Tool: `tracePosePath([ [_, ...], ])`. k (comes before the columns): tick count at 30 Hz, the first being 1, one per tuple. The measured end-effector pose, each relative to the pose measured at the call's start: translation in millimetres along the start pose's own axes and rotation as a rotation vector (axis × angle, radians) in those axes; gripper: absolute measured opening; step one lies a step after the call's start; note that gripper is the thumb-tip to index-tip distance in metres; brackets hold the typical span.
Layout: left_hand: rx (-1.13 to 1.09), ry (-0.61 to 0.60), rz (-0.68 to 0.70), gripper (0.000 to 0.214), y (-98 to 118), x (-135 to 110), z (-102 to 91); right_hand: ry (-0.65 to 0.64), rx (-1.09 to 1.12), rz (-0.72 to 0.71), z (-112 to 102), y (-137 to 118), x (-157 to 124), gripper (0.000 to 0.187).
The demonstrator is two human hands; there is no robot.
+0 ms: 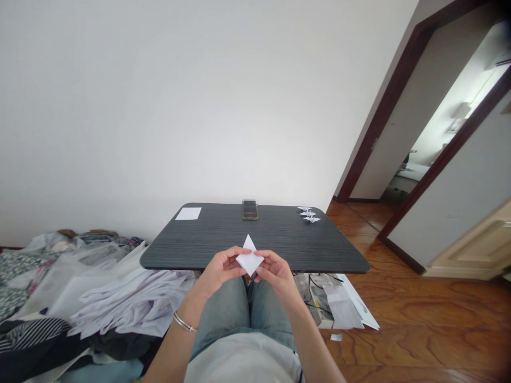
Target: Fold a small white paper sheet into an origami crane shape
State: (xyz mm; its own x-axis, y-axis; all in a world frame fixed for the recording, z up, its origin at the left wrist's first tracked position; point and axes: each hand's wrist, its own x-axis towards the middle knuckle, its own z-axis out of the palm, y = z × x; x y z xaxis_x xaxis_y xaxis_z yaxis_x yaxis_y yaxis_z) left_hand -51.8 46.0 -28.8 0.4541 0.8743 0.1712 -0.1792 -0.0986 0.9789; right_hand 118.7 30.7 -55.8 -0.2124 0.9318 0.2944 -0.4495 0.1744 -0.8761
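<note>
A folded piece of white paper [249, 259], shaped like a diamond with a point rising at the top, is held up at the near edge of the dark table [223, 234]. My left hand [227, 266] pinches its left side between thumb and fingers. On the right side, my right hand [275, 270] grips it the same way. Both hands are above my lap. At the table's far right stand three folded paper cranes [310, 214] in a row. A flat white paper sheet [188, 214] lies at the far left corner.
A phone [250, 209] lies at the table's back middle, near the white wall [223, 106]. Piled clothes and fabric [131, 295] fill the floor to the left. Below the table on the right are cables, papers [343, 306] and a small paper scrap [336, 337].
</note>
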Motion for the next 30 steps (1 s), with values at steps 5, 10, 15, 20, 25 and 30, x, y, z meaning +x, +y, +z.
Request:
tracePosePath([
  [5, -0.054, 0.0, -0.031, 0.038, 0.4, -0.5, 1.9, -0.001, 0.01, 0.005, -0.2, 0.6, 0.4, 0.029],
  [10, -0.043, 0.148, -0.034, 0.028, -0.3, 1.8, 10.7, 0.017, -0.013, 0.005, 2.7, -0.2, 1.0, 0.03],
  [15, 0.005, 0.236, 0.027, 0.026, -2.0, 3.8, 14.9, 0.032, -0.037, -0.005, 3.6, -1.0, 1.4, 0.03],
  [20, 0.037, 0.198, 0.017, 0.031, -2.2, 4.6, 10.8, 0.028, -0.039, -0.008, 2.0, 0.0, 1.6, 0.03],
  [25, 0.099, 0.166, 0.036, 0.034, -5.1, 4.8, 5.9, 0.029, -0.051, -0.01, 1.2, 1.0, 1.3, 0.03],
  [30, 0.176, 0.145, 0.064, 0.031, -3.9, 3.7, 5.5, 0.028, -0.051, -0.007, 0.2, 2.2, 1.4, 0.032],
])
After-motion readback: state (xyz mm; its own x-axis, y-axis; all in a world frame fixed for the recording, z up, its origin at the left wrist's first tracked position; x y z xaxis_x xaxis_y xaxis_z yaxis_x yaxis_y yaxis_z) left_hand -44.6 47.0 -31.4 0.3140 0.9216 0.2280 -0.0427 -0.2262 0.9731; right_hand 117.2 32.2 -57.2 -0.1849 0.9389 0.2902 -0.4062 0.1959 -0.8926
